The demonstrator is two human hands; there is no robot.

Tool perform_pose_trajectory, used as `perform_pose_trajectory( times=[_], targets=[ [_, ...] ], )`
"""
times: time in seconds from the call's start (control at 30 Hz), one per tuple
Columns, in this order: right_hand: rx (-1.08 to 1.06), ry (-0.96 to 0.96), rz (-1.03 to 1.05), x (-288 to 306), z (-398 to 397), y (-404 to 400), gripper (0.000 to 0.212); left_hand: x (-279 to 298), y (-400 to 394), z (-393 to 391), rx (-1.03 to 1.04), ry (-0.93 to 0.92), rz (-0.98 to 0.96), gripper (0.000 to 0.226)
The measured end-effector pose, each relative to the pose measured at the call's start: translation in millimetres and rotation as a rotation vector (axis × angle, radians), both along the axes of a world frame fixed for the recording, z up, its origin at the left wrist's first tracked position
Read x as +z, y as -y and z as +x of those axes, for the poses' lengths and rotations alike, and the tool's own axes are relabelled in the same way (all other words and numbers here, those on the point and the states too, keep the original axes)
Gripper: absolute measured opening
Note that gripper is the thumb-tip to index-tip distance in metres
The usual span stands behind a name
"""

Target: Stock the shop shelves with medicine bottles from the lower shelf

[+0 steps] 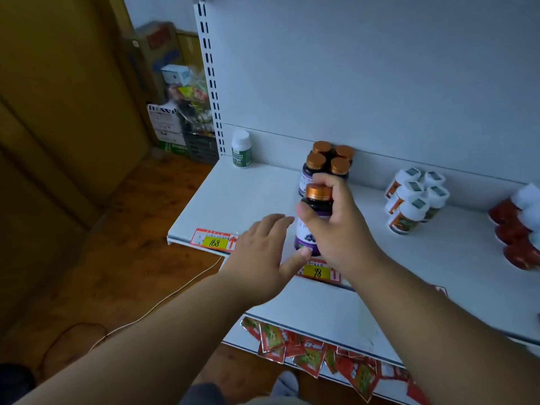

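**Q:** What are the two hands doing?

**A:** The right hand (336, 226) grasps a dark purple medicine bottle (311, 226) with a copper-coloured cap, its fingers (327, 181) curled over the cap and the thumb pressed to the bottle's left side. The bottle is upright, near the front edge of the white shelf (239, 200). The left hand (263, 252) is released: its fingers are spread and straight just left of the bottle, and the thumb tip touches the bottle's lower part.

**Q:** What else stands on that shelf?

**A:** Right behind the held bottle, against the back panel, is a cluster of matching copper-capped bottles (328, 162) (four caps show, packed two by two). At the far left back corner stands a single white-capped bottle with a green label (241, 153). To the right is a group of white bottles with orange labels (415, 200), and at the right edge, partly cut off and blurred, a row of red bottles with white caps (517, 229).

**Q:** Any labels on the shelf front?

**A:** Two price tags: one reading 168 (214, 242) to the left of the hands, one reading 98 (317, 271) below the held bottle.

**Q:** And lower down?

**A:** Red and green sachets (309, 352) hang along the front of the shelf below. A thin cable (163, 299) trails over the wooden floor (131, 244), and cardboard boxes (166, 124) are stacked in the far corner.
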State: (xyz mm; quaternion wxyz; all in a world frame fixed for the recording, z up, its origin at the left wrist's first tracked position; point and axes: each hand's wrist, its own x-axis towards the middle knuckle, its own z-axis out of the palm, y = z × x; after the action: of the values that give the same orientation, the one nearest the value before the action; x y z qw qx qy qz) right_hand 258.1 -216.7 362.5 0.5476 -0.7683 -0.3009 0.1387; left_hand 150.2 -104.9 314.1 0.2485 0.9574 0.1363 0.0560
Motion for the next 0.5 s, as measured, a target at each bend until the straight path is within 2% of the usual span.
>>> perform_pose_trajectory(
  times=[0.1, 0.2, 0.4, 0.5],
  targets=[
    [-0.079, 0.051, -0.158, -11.4, 23.1, -15.8, 0.057, -10.2, -18.7, 30.9, -0.011, -0.099, 0.060, 0.081],
    [-0.190, 0.140, -0.235, -26.8, 39.6, -31.9, 0.057, -24.6, -32.9, 62.9, -0.060, -0.184, 0.120, 0.085],
    [-0.352, 0.375, -0.396, -50.6, 56.3, -63.1, 0.059, -54.6, -62.8, 103.3, -0.227, -0.208, 0.231, 0.085],
    [-0.387, 0.372, -0.379, -53.5, 59.3, -75.0, 0.061, -57.7, -74.6, 113.7, -0.251, -0.218, 0.267, 0.084]
  ],
)
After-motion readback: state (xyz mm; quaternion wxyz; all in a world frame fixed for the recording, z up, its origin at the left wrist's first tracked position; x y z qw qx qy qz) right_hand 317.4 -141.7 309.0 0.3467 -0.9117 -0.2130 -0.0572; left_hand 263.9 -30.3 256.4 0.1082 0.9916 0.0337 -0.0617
